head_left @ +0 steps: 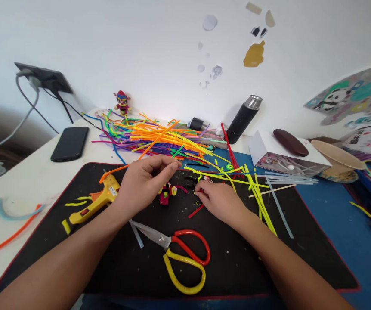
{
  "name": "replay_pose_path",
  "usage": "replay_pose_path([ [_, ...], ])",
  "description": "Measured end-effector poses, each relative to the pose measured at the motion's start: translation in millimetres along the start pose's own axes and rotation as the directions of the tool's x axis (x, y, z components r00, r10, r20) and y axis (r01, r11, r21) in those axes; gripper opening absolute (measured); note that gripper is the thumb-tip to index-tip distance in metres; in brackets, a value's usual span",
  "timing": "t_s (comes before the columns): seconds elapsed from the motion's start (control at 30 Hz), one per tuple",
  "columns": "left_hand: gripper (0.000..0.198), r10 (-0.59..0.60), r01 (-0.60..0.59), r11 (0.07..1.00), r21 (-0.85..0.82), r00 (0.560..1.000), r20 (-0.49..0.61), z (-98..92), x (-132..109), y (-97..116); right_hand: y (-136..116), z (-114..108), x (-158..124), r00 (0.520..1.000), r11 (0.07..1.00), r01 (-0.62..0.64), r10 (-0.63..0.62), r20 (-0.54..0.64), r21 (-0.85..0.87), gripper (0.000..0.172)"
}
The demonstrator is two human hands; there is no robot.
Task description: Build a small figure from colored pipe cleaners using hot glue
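A person's two bare hands work over a black mat (85, 267) on a white counter (27, 181). The left hand (145, 183) is closed, its fingers curled in with the tips meeting the thumb; I cannot tell whether anything thin is pinched there. The right hand (219, 200) lies palm down, fingertips gripping a small red and white piece (207, 179). Between the hands, close to the left fingers, a tiny red and yellow figure (166, 194) sits on the mat. A yellow glue gun (93, 204) lies just left of the left hand. Scissors (182, 252) with one red and one yellow handle rest nearer the person, between the forearms. Beyond both hands spreads a pile of bright pipe cleaners (159, 137), with a black phone (70, 143) left of it and a black flask (243, 118) to its right.
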State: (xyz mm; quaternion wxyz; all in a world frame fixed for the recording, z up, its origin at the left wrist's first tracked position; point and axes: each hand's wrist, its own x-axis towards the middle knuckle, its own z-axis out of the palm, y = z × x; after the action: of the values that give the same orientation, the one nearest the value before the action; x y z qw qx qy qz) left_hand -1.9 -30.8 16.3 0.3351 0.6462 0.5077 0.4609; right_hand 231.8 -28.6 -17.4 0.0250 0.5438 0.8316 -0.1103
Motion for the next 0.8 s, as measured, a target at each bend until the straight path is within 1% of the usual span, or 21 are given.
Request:
replay_pose_path([
  [0.2,0.034,0.016,-0.017,1.0,0.025,1.0,0.025,-0.4,-2,-1,-3,-4,0,1.0,1.0,0.008,-0.008,0.025,-0.018,0.018],
  [0.4,0.034,0.01,-0.01,0.999,0.038,1.0,0.014,-0.4,-2,0,-3,-4,2,1.0,1.0,0.016,-0.016,0.017,0.013,0.017],
  [0.5,0.034,0.007,-0.007,1.0,0.028,1.0,0.01,-0.6,-2,3,-3,-2,1,1.0,0.996,0.025,-0.024,-0.014,0.087,0.014],
  [0.57,0.034,-0.002,0.002,1.0,0.015,1.0,0.002,-1.8,-3,5,-4,-1,0,0.999,0.978,0.021,-0.013,-0.038,0.206,0.01],
  [0.6,0.034,-0.01,0.01,1.0,0.005,1.0,-0.001,-2.8,-3,5,-4,-2,-1,0.999,0.957,0.016,-0.001,-0.052,0.291,0.008],
  [0.67,0.036,-0.03,0.03,0.999,-0.014,1.0,0.004,-5.3,-2,6,-6,-6,-1,0.996,0.874,0.021,0.025,-0.089,0.485,0.005],
  [0.73,0.038,-0.046,0.047,0.998,-0.029,0.998,0.05,-8.0,0,6,-9,-13,-1,0.991,0.753,0.053,0.042,-0.128,0.656,0.003],
  [0.8,0.038,-0.06,0.065,0.997,-0.032,0.991,0.121,-10.4,2,4,-14,-20,2,0.987,0.64,0.087,0.05,-0.154,0.764,0.006],
])
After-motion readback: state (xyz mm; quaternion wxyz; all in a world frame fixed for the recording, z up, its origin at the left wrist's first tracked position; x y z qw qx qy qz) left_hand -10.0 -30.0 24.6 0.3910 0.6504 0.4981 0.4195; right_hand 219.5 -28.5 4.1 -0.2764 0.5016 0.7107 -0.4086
